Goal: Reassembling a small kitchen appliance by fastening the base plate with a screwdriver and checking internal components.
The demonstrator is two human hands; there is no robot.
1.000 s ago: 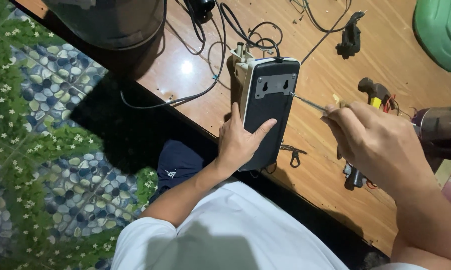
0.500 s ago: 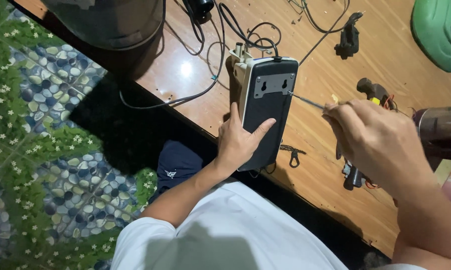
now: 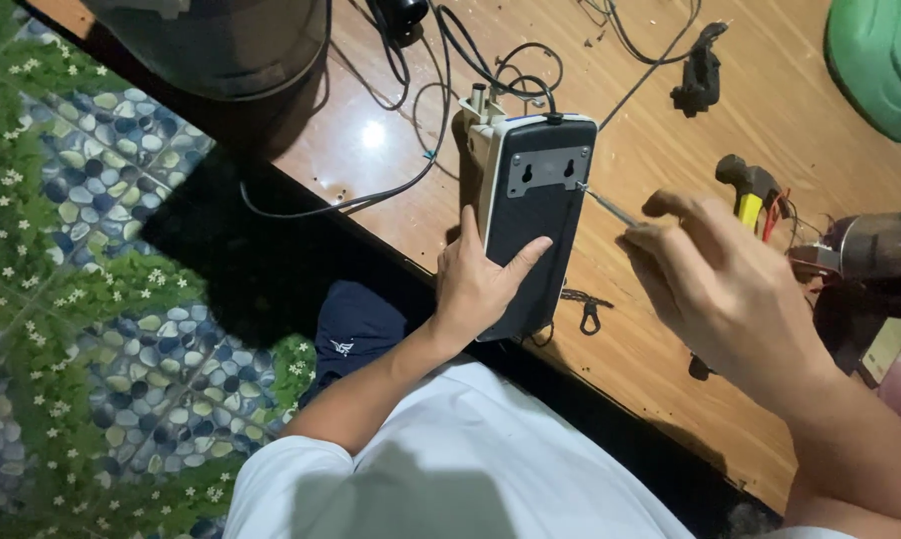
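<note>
A flat black device (image 3: 538, 205) with a white rim and a grey metal mounting bracket stands on edge on the wooden table (image 3: 660, 160). My left hand (image 3: 482, 279) grips its lower part, thumb on the black back. My right hand (image 3: 722, 289) holds a thin screwdriver (image 3: 610, 208) whose tip touches the device's right edge near the bracket. Black cables (image 3: 490, 60) run out from the top of the device.
A dark round pot (image 3: 221, 40) sits at the table's far left. A green object (image 3: 880, 65) is at top right, a black tool (image 3: 700, 70) beside it, a hammer (image 3: 745, 180) and a dark cylinder (image 3: 885, 250) at right. Patterned floor lies left.
My right hand has loosened and shifted slightly on the screwdriver, fingers more spread. The device and my left hand stay in place.
</note>
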